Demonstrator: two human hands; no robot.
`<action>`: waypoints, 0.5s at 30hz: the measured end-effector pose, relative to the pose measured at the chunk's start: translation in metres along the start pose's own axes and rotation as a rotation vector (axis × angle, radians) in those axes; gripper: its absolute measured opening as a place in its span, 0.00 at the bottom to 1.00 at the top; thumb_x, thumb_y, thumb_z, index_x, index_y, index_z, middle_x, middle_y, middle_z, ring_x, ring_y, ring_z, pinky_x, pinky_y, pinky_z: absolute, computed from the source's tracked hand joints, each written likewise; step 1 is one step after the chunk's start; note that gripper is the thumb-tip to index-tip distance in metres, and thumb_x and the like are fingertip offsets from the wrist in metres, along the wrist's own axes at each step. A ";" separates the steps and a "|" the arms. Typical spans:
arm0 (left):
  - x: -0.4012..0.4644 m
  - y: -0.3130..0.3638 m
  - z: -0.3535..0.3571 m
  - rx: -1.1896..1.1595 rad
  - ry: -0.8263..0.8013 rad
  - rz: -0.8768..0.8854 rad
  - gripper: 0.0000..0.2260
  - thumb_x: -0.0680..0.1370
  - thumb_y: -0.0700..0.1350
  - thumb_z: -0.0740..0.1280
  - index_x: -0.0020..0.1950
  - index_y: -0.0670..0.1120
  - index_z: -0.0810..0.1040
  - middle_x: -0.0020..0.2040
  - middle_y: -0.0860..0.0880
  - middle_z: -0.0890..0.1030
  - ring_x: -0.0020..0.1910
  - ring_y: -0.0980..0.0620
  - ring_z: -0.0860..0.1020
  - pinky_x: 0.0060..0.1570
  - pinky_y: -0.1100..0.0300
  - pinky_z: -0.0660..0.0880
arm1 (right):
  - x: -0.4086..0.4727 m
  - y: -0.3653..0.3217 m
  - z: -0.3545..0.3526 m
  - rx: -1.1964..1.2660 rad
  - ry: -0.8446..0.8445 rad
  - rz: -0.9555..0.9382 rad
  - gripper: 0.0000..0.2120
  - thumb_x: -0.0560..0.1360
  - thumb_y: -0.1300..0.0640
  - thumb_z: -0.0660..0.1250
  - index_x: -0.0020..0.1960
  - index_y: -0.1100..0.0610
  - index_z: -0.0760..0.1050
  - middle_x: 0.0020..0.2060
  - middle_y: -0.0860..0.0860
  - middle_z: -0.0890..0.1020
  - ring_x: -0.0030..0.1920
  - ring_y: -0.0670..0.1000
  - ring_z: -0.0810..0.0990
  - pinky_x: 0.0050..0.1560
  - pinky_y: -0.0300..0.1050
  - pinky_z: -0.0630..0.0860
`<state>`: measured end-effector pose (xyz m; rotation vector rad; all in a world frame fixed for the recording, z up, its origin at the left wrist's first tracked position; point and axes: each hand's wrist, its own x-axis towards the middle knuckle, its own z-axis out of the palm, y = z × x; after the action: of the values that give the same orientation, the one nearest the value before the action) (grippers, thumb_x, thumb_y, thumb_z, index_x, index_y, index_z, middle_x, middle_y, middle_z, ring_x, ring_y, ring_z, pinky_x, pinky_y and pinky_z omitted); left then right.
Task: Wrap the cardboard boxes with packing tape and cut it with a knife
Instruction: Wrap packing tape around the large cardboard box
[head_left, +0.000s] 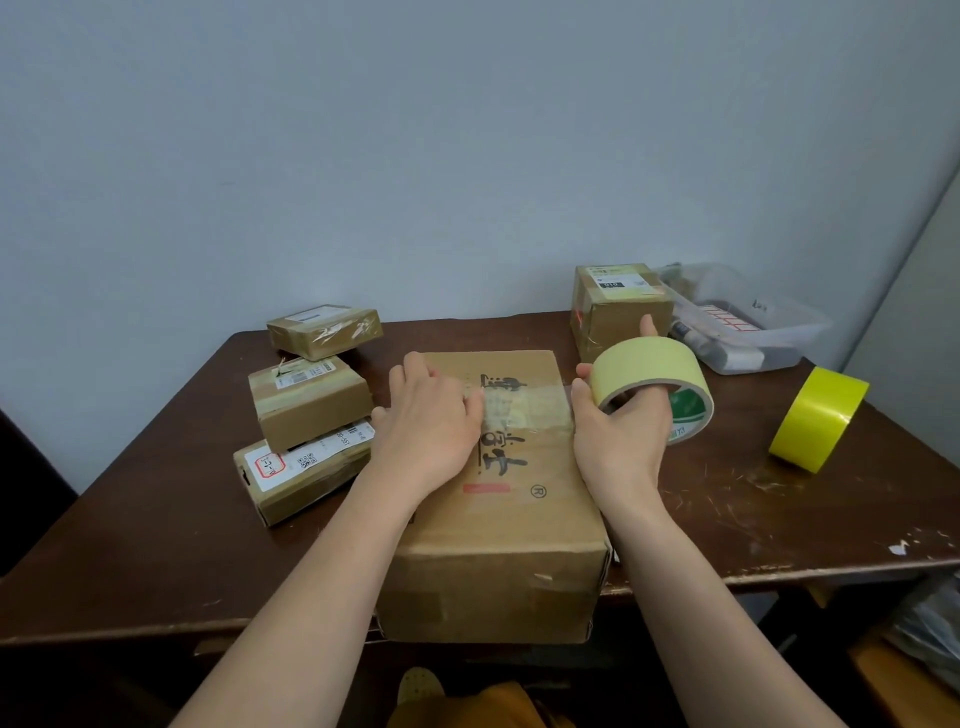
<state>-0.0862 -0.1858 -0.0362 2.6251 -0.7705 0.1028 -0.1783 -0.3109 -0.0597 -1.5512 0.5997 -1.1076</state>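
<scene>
Step in hand: laying a strip of clear packing tape (524, 410) across the top of the large cardboard box (493, 499); judged mid-application, strip not yet cut.
Box position: centre of the brown surface (779, 499), near end overhanging the front edge toward the person.
Left hand (428, 421): fingers straight, palm down, pressing the tape's free end onto the box top near its left edge; grip holds nothing, flat contact only.
Right hand (621, 431): grip closed around the pale tape roll (652, 384), fingers passed through the core, thumb side against the box's right edge. The strip runs from the roll to the left hand.
Other boxes: three small taped boxes (311, 400) stacked loosely at left, one box (618, 306) at back right (wrap state of that one hard to judge).
Spare roll: bright yellow tape (818, 418) standing on edge at right, well apart from the work.
Bin: clear plastic tub (748, 322) at back right, contents unclear.
Knife: not seen anywhere in view (possibly in the tub; cannot tell).
Next move, judged: draw the roll down over the right side of the box under tension while the left hand keeps the end pinned, smooth it flat, then locate the knife for the cut.
Risk: slack tape wrinkling or sticking to itself.
</scene>
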 end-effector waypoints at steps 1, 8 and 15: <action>0.000 0.000 0.001 0.006 0.011 0.003 0.20 0.84 0.55 0.54 0.33 0.50 0.64 0.55 0.49 0.62 0.55 0.51 0.61 0.50 0.48 0.66 | 0.000 0.000 0.000 -0.008 0.000 -0.001 0.40 0.77 0.67 0.68 0.79 0.46 0.54 0.47 0.48 0.82 0.50 0.39 0.79 0.47 0.16 0.65; 0.004 0.001 0.003 0.046 0.014 0.005 0.18 0.83 0.55 0.57 0.38 0.46 0.71 0.56 0.49 0.62 0.59 0.49 0.62 0.50 0.49 0.66 | 0.001 0.003 -0.001 -0.028 -0.018 0.022 0.40 0.76 0.67 0.69 0.80 0.47 0.53 0.45 0.45 0.81 0.49 0.39 0.79 0.48 0.23 0.67; 0.004 0.006 0.000 0.011 0.027 -0.020 0.19 0.82 0.53 0.60 0.33 0.44 0.69 0.53 0.49 0.60 0.55 0.50 0.63 0.48 0.48 0.70 | 0.001 0.005 -0.002 -0.062 -0.042 0.054 0.40 0.77 0.66 0.69 0.80 0.47 0.52 0.43 0.44 0.81 0.44 0.33 0.78 0.46 0.20 0.66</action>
<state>-0.0861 -0.1922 -0.0339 2.6357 -0.7370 0.1364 -0.1781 -0.3143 -0.0640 -1.5982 0.6488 -1.0223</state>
